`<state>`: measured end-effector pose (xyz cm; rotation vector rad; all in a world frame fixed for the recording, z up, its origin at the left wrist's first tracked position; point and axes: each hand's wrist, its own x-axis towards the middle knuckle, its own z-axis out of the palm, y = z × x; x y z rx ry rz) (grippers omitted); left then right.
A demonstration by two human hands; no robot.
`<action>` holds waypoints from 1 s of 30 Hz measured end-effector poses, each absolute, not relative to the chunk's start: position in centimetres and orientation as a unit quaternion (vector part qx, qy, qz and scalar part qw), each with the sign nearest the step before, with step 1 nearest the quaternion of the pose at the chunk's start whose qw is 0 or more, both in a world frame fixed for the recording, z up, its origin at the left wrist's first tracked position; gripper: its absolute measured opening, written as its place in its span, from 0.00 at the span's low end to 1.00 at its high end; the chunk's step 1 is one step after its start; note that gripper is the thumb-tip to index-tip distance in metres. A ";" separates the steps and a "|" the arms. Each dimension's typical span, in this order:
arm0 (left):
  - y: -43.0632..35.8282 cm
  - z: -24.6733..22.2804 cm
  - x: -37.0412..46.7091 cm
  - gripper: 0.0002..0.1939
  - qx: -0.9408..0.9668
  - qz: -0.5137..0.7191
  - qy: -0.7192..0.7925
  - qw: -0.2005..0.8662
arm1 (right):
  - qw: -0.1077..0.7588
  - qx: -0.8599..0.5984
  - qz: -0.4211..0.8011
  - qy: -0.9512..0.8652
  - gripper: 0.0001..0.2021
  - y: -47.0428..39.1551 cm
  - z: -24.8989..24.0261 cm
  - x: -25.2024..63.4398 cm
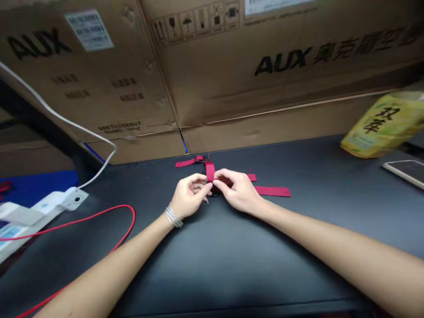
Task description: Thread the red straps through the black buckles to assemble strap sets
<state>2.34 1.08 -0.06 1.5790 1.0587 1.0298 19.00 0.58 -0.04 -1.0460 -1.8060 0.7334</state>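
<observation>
A red fabric strap stands up between my two hands near the middle of the dark table. My left hand, with a silver bracelet at the wrist, pinches the strap's near end from the left. From the right, my right hand pinches the same end between thumb and forefinger. A small dark part under the fingertips is mostly hidden. Another red strap piece with a small buckle lies just beyond my left hand. Two more red strap ends, one of them the longer strap, stick out to the right behind my right hand.
Large cardboard boxes form a wall behind the table. A yellow pouch and a phone are at the right. On the left are a white power strip, a white cable and a looping red cable.
</observation>
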 end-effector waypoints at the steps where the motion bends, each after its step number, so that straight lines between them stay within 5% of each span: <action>1: 1.1 -0.1 2.3 0.13 0.646 0.419 0.432 0.470 | 0.452 -0.421 0.290 -0.731 0.04 0.6 0.0 19.0; 19: 0.9 -0.3 2.2 0.12 0.699 0.394 0.437 0.405 | 0.483 -0.403 0.288 -0.721 0.05 0.6 0.2 19.2; 30: 1.1 -0.2 1.9 0.10 0.704 0.398 0.435 0.396 | 0.508 -0.405 0.467 -0.599 0.07 1.1 -0.9 18.6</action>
